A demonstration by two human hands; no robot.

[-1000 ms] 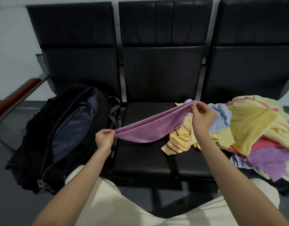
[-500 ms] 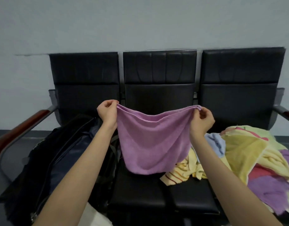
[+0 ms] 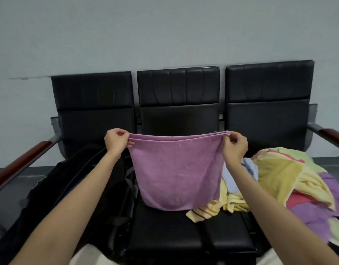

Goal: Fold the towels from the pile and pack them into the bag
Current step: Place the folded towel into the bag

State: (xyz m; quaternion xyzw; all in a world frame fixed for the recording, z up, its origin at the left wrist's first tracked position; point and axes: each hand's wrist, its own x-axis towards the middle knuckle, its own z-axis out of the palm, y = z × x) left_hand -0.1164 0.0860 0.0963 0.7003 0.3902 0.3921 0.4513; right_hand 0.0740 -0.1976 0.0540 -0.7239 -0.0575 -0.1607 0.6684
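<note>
Your grip is a two-handed pinch: your left hand (image 3: 116,142) nips the left top corner of the purple towel (image 3: 176,169) between thumb and curled fingers, and your right hand (image 3: 235,145) does the same at the right top corner. Taking that towel as the landmark, work across from its left. The black bag (image 3: 56,190) lies to its left on the end seat of the bench (image 3: 176,232); whether its mouth is open is hard to tell in the dark fabric. The towel itself hangs in front of the middle seat, its top edge stretched nearly level between your hands and showing two layers, so it looks folded once already. Its lower edge droops to just above the seat cushion. To its right, the pile of towels (image 3: 291,188) spreads over the right seat, a striped yellow one reaching under the purple towel's lower right corner.

The relation that matters: the towel's long axis runs hand to hand, left to right. The next fold likely means bringing one corner across to the other, and since the bag sits on the left, your left hand is the nearer one for packing
</note>
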